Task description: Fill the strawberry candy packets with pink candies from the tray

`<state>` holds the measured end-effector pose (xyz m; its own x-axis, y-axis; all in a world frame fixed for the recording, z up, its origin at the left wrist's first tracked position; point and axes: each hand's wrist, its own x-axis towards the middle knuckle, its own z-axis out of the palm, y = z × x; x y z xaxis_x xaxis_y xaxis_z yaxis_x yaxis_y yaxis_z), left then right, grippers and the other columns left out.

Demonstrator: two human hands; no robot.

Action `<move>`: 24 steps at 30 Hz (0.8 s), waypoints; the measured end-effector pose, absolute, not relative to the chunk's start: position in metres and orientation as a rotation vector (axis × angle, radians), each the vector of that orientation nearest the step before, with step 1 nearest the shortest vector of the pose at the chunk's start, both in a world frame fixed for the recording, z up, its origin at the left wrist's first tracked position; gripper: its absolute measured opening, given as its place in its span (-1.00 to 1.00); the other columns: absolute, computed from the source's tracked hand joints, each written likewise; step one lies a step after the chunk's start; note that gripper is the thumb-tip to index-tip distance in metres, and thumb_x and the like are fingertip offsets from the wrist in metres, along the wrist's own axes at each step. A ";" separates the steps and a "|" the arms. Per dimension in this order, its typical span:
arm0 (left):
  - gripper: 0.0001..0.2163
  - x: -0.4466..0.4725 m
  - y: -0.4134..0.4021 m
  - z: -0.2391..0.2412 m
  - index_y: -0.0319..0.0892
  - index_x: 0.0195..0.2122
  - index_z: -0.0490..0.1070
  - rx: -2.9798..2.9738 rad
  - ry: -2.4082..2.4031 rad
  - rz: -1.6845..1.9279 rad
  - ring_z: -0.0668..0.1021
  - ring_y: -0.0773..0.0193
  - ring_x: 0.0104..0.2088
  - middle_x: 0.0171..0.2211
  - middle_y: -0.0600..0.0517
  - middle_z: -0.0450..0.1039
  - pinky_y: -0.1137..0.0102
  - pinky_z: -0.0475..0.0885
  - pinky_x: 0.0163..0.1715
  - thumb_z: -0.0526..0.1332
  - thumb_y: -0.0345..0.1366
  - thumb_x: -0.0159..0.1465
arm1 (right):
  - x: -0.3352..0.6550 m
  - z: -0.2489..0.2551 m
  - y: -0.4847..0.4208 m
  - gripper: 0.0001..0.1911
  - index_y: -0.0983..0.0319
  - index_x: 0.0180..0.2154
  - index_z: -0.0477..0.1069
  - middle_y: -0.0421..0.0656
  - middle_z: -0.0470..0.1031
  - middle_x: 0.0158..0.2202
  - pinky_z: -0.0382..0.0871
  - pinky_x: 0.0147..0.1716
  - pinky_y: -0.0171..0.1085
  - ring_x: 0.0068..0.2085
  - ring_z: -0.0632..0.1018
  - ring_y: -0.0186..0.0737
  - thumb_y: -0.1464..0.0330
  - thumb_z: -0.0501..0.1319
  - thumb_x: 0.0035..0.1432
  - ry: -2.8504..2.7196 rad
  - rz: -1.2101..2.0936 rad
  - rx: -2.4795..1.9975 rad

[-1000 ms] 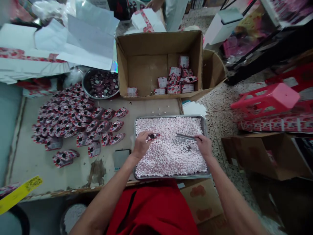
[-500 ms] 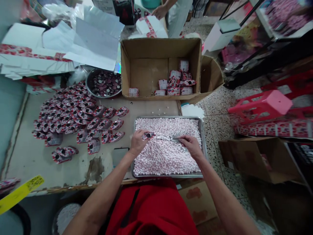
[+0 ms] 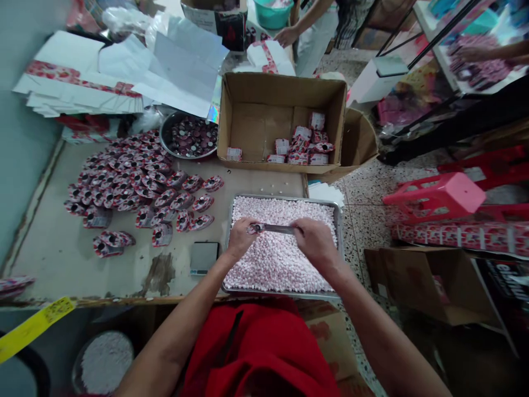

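A metal tray (image 3: pixel 340 231) full of small pale pink-white pellets (image 3: pixel 268 270) lies below both hands. My left hand (image 3: pixel 239 238) is closed on a small red-and-white printed container (image 3: pixel 256 227) with a dark opening, held over the pellets. My right hand (image 3: pixel 317 241) grips a narrow metal scoop (image 3: pixel 279 229). The scoop's far end meets the container's opening; whether pellets are passing in I cannot tell. Several similar printed containers (image 3: pixel 119 176) stand grouped on the table to the left, dark openings showing.
Behind the tray stands a cardboard box (image 3: pixel 248 124) holding several printed packs. A metal bowl (image 3: pixel 163 138) of round caps sits left of it. A small scale (image 3: pixel 204 257) lies left of the tray. A co-worker's hand (image 3: pixel 287 36) shows at the back; pink stools (image 3: pixel 438 196) stand right.
The scoop has moved left, from the pellets up to the container's opening, and my right hand has turned over it. The whole view has shifted slightly.
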<state>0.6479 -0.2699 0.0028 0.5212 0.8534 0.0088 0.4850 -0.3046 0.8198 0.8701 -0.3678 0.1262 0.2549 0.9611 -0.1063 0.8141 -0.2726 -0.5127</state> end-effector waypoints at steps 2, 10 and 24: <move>-0.73 0.632 -0.277 0.004 -0.12 -0.11 0.55 1.806 1.154 0.633 0.60 0.14 -0.09 -0.12 -0.02 0.59 0.23 0.49 -0.01 0.43 -0.37 0.15 | 0.901 0.108 -0.398 -0.72 0.16 -0.27 0.64 -0.11 0.68 -0.27 0.38 -0.19 -0.22 -0.25 0.60 -0.12 0.36 0.12 0.21 -1.474 0.577 -2.196; -0.58 0.469 -0.301 0.004 -0.16 -0.10 0.52 1.367 1.981 0.827 0.61 0.10 -0.18 -0.19 -0.06 0.59 0.22 0.51 -0.07 0.44 -0.05 0.09 | 1.015 -0.021 -0.537 -0.67 0.02 -0.46 0.63 -0.07 0.65 -0.45 0.40 -0.43 -0.01 -0.44 0.59 0.15 -0.02 0.24 -0.14 -0.858 0.738 -2.398; -0.86 0.578 -0.128 0.065 -0.10 -0.12 0.53 2.376 1.439 0.850 0.53 0.08 -0.01 -0.12 -0.07 0.57 0.14 0.38 0.17 0.31 -0.40 0.30 | 0.863 -0.070 -0.394 -0.62 0.13 -0.44 0.58 -0.17 0.59 -0.49 0.37 -0.49 -0.19 -0.59 0.47 -0.17 -0.04 0.29 -0.07 -0.599 1.234 -1.875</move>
<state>0.5780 -0.1282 0.0647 0.3472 0.8677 0.3558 0.7305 -0.4881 0.4776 0.8634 -0.3940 -0.0704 0.4131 0.7379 -0.5336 -0.0379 -0.5716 -0.8197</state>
